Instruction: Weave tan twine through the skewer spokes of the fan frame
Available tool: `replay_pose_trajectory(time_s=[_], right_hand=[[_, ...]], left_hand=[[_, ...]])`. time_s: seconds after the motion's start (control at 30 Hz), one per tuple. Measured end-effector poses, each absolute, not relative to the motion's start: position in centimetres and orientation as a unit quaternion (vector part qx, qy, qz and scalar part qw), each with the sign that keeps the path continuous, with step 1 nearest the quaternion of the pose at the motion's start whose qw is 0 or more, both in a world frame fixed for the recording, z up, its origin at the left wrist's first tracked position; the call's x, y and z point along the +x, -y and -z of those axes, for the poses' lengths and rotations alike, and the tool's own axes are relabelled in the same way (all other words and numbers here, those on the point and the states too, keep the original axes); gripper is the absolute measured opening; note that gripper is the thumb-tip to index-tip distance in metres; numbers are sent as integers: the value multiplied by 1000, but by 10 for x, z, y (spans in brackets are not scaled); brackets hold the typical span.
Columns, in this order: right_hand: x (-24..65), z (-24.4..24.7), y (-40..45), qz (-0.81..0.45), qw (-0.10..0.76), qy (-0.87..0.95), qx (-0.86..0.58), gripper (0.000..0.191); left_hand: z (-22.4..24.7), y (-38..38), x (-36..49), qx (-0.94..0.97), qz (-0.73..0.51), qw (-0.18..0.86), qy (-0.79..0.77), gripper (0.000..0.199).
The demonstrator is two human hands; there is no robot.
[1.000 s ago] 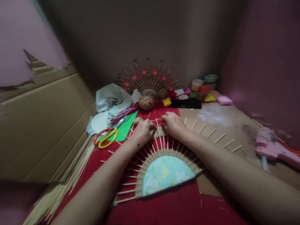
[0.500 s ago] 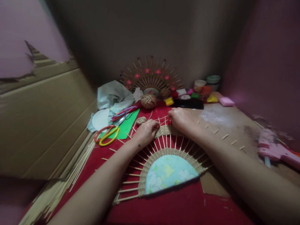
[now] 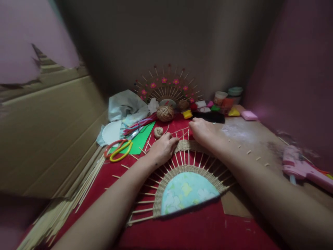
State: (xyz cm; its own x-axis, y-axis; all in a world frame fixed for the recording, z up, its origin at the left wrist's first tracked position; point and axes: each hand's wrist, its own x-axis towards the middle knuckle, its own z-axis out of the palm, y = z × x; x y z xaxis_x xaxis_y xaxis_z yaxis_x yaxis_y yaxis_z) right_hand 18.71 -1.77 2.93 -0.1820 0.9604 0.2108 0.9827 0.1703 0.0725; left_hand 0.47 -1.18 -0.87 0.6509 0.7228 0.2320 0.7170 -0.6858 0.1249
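A half-round fan frame of thin sticks with woven twine bands lies on the red cloth, its centre covered in pale blue floral fabric. My left hand is closed at the left end of the upper woven band, fingertips pinched at the sticks. Beyond the band's right part, my right hand is closed on a thin twine that stretches leftward across the stick tips. A small twine ball sits just behind my left hand.
Scissors lie on green paper at the left, above loose sticks. A larger twine ball and a flowered fan are behind. Right: pink glue gun, cups. Cardboard stands left.
My right hand has shifted slightly right, and the twine now looks straighter between the hands. The small twine ball has turned and moved a little. My left hand stays at the band.
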Motion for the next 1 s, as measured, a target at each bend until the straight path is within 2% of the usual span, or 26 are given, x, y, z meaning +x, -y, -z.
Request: replay_pose_trajectory(time_s=[0.13,0.3,0.43,0.5,0.57,0.6,0.67,0.83,1.0], right_hand=[[183,-37,4,116,30,767,-630,33],[182,-56,-28,166,7,766,-622,27],[193,-83,-49,171,5,724,-668,24],[202,-99,-55,173,-4,701,-692,31],[216,-113,-59,165,-20,677,-717,47],[224,-119,-60,165,-23,671,-722,48],[240,-125,-62,145,-34,659,-737,36],[253,-111,-52,50,-66,668,-740,29],[215,-70,-28,-34,-45,775,-629,32]], left_hand=[[9,15,6,910,-107,-18,-400,34],[9,18,7,913,-94,-41,-395,31],[10,18,8,914,-97,-37,-391,29],[10,17,8,915,-98,-37,-391,29],[11,17,8,912,-98,-45,-395,30],[11,17,8,911,-97,-49,-398,31],[12,18,8,910,-95,-56,-400,31],[12,17,9,908,-87,-63,-405,29],[13,16,9,905,-94,-53,-411,28]])
